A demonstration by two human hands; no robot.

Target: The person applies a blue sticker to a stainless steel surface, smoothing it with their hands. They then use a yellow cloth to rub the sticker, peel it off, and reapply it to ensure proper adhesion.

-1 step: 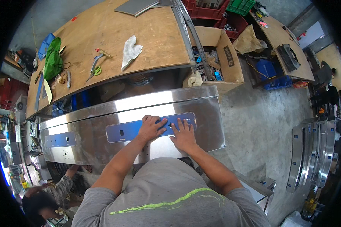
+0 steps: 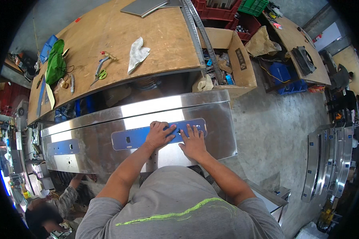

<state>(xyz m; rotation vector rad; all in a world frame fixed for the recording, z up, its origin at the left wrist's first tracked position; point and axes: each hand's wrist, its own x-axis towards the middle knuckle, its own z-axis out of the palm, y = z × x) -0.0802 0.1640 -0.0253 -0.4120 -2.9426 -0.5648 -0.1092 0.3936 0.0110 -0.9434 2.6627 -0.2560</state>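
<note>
Across the upper left of the frame spreads a broad wooden desk (image 2: 163, 38). Next in size comes a long stainless-steel panel (image 2: 221, 139), lying across the middle of the frame, just below the desk's front edge. At upper right of centre stands an open cardboard box (image 2: 244, 65) with mixed small things inside; far right, several narrow steel panels (image 2: 321, 171) stand side by side. On the long panel, right at the centre, sits a rounded blue plate (image 2: 141, 137). Both hands rest on its right half: the right hand (image 2: 193, 142) with fingers wide and nearly straight, the left hand (image 2: 160, 134) with fingers spread and a little bent. A crumpled green bag (image 2: 56, 63) and a white cloth (image 2: 137, 55) lie on the desk. Smaller again are a blue strip (image 2: 63, 147) at the long panel's left end and green-handled scissors (image 2: 102, 74) on the desk.
</note>
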